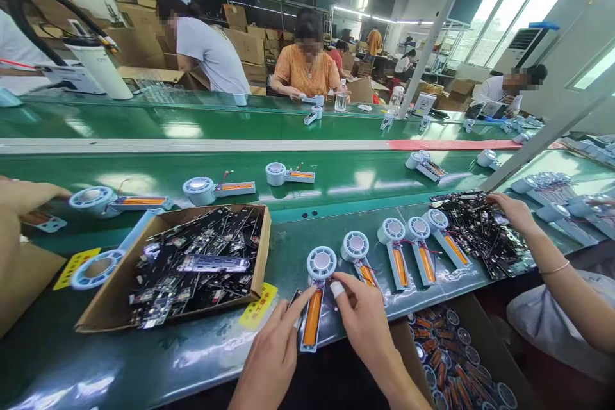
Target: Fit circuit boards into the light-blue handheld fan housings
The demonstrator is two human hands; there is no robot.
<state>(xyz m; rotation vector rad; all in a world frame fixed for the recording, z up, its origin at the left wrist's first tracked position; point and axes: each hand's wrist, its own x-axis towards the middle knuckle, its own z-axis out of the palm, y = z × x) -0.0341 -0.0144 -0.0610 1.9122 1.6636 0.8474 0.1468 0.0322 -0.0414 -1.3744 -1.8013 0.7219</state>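
A pale blue handheld fan (314, 317) with an orange battery in its open handle lies at the table's front edge. My left hand (271, 349) is at its left side, the index finger reaching onto the neck and the thumb by the handle. A dark piece, perhaps a circuit board (296, 298), shows partly behind that index finger. My right hand (362, 317) is closed at the right of the neck, fingertips together near the fan's thin wires; what they pinch is too small to make out. A white cover wraps one right fingertip.
A cardboard box (265, 256) of black circuit boards stands left. Several open fans (398, 262) line the table at right, near a loose board pile (490, 237) with a co-worker's hand (514, 211). More fans (199, 189) sit on the green conveyor (336, 195). A bin (408, 352) of fans is below.
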